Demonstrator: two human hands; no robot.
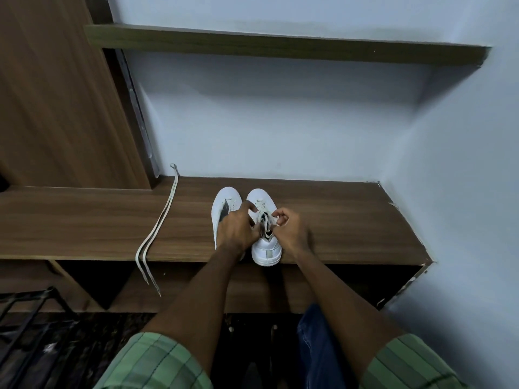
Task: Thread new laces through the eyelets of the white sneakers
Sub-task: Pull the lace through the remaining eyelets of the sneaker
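Observation:
Two white sneakers stand side by side on a wooden shelf (pixel 351 220), toes toward the wall. The right sneaker (pixel 266 251) has a white lace (pixel 259 204) crossed through its front eyelets. My left hand (pixel 234 227) rests over both shoes and pinches the lace at the right sneaker's left eyelet row. My right hand (pixel 290 227) pinches the lace at that shoe's right side. The left sneaker (pixel 224 200) shows no lace and is partly hidden under my left hand. A second loose lace (pixel 157 228) lies folded on the shelf to the left, its ends hanging over the front edge.
A pale wall rises right behind the shoes, and the corner closes the shelf on the right. An upper wooden shelf (pixel 280 46) juts out overhead. A wooden panel (pixel 56 94) stands at the left. A black metal rack (pixel 28 310) sits low at the left.

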